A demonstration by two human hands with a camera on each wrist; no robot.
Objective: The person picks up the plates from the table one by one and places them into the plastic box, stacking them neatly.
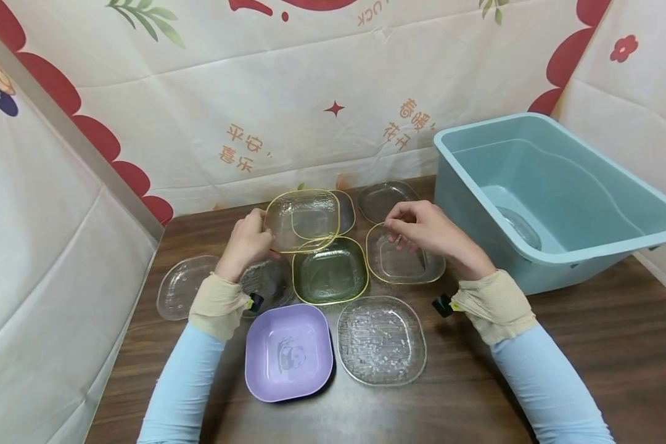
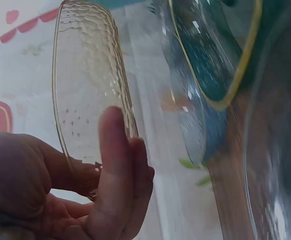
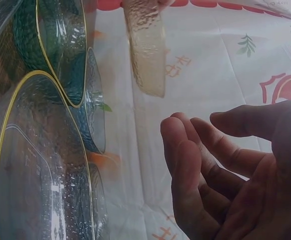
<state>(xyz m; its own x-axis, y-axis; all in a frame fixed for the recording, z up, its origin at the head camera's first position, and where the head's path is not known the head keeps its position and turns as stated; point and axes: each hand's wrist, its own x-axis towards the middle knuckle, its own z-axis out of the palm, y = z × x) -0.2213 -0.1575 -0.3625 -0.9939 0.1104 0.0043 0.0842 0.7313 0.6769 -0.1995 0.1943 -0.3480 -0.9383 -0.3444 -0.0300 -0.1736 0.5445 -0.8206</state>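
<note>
My left hand [image 1: 248, 242] grips the left edge of a clear amber-tinted plate [image 1: 280, 225] with a yellow rim, raised above the table. In the left wrist view the thumb and fingers pinch the lower end of this plate [image 2: 85, 90]. My right hand [image 1: 422, 229] hovers over a clear yellow-rimmed plate [image 1: 405, 262], its fingers bent loosely with nothing between them, as the right wrist view also shows. Under and in front of the raised plate lies a dark green yellow-rimmed plate [image 1: 330, 271]. A bluish-grey plate [image 1: 345, 213] is partly hidden behind it.
Nearby lie a purple plate with a panda print [image 1: 288, 376], a clear textured plate [image 1: 382, 342], a clear plate [image 1: 183, 287] at left, a dark plate [image 1: 266, 280] under my left wrist and another [image 1: 385, 200] at the back. A blue-green tub [image 1: 472, 216] at right holds a clear dish [image 1: 518, 227].
</note>
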